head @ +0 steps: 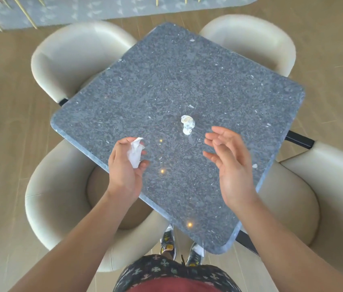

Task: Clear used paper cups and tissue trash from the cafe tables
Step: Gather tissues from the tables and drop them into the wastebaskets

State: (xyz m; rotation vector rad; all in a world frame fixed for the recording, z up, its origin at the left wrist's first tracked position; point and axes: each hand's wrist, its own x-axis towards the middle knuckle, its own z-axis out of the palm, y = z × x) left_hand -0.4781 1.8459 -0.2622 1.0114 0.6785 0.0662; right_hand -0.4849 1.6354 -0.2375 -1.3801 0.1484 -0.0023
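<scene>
My left hand (125, 165) hovers over the near-left part of the grey stone table (166, 76) and grips a crumpled white tissue (135, 152) in its curled fingers. A second small crumpled tissue wad (187, 124) lies on the table near its middle. My right hand (229, 163) is held above the table just to the right of that wad, palm turned inward, fingers spread and relaxed, holding nothing. No paper cup is in view.
Four cream upholstered chairs surround the table: far left (71, 60), far right (250, 39), near left (61, 197), near right (324, 197). A few tiny white scraps (255, 165) dot the tabletop. The wooden floor (8, 91) lies all around, and a grey rug (103, 9) at the top.
</scene>
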